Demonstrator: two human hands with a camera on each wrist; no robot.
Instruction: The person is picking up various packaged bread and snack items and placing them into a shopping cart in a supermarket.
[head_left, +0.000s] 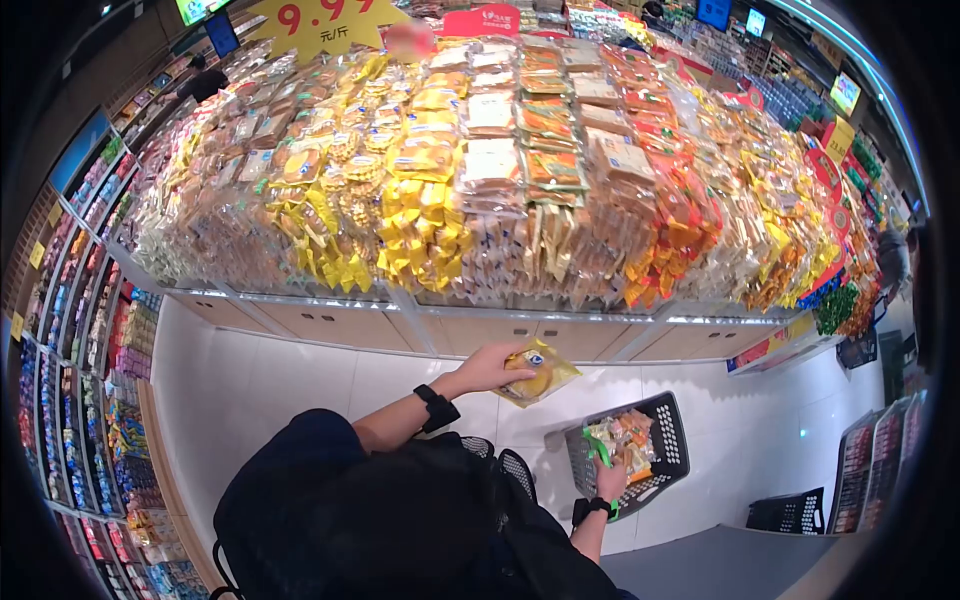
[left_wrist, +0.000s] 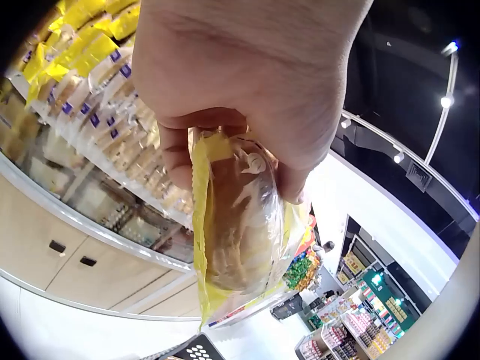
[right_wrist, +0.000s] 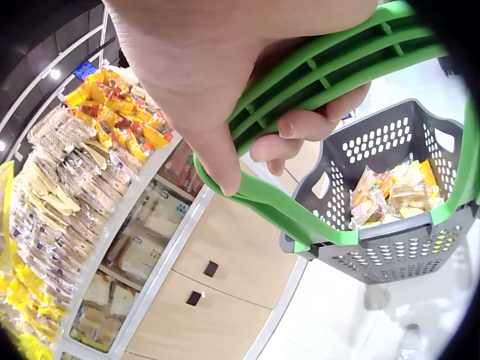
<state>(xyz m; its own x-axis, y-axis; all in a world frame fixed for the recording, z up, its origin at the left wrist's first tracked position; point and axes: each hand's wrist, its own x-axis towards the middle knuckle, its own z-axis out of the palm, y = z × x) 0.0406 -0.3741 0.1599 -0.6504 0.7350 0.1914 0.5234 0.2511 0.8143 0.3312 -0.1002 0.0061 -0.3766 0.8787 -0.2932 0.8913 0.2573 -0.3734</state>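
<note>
The left hand (head_left: 487,369) pinches a clear and yellow packet (head_left: 541,375) with a round brown item inside, held between the display's front edge and the body. In the left wrist view the packet (left_wrist: 244,217) hangs from the fingers of the left hand (left_wrist: 240,82). The right hand (head_left: 611,479) grips the green handle (head_left: 600,447) of a dark grey basket (head_left: 678,440). In the right wrist view, fingers of the right hand (right_wrist: 240,82) curl round the handle (right_wrist: 330,67); several wrapped packets (right_wrist: 397,193) lie inside the basket (right_wrist: 379,142).
A long display (head_left: 490,180) heaped with packaged snacks crosses the front, above wooden cabinet doors (head_left: 340,325). Shelves of small packets (head_left: 75,290) stand at the left. Another dark basket (head_left: 788,513) and a rack (head_left: 876,460) are at the lower right. People stand at the far edges.
</note>
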